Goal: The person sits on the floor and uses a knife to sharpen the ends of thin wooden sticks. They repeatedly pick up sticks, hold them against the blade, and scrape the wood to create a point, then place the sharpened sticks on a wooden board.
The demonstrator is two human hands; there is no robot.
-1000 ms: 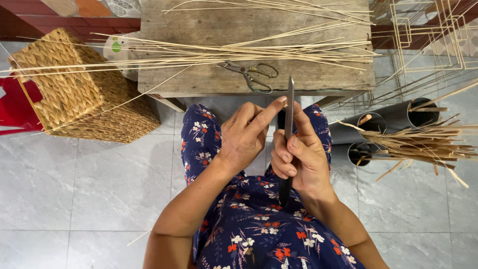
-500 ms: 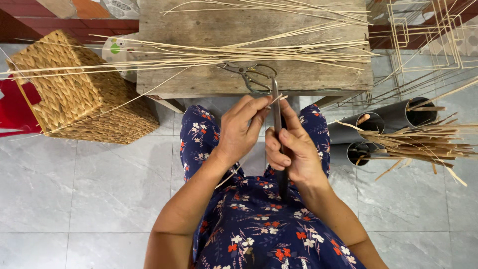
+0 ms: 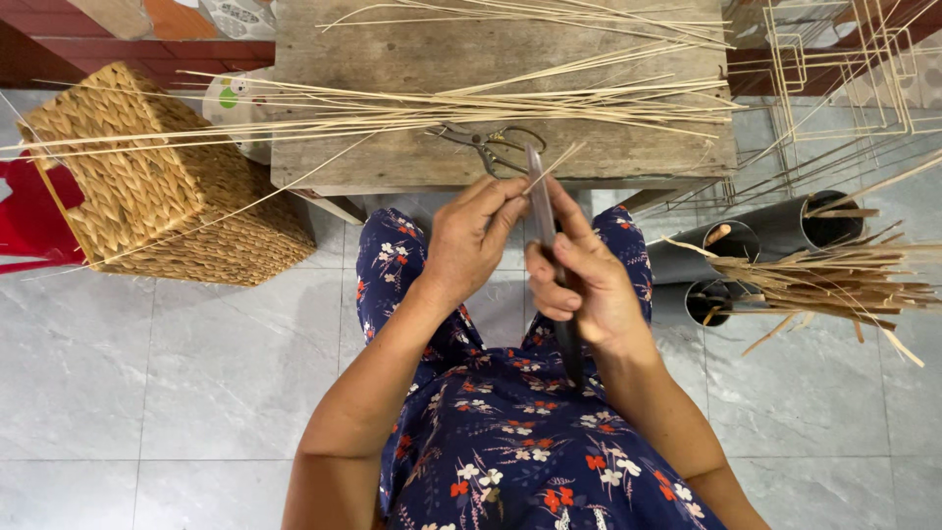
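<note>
Setting: small home craft workshop, basket or frame weaving. Evidence: rough wooden table (image 3: 392, 59) strewn with thin reed strips (image 3: 549, 103); scissors (image 3: 488, 143); finished woven basket (image 3: 147, 186); reed frames (image 3: 844, 69); grey tubes (image 3: 775, 240) holding sticks; tiled floor (image 3: 177, 373).

A long dark-bladed knife (image 3: 549, 257) stands almost upright over the lap, its dark handle low against the floral dress and its narrow grey blade tip reaching up before the worktop's edge. A thin pale bamboo sliver (image 3: 551, 165) lies slanted across the blade near its top, one end low at the left, the other rising to the right.
</note>
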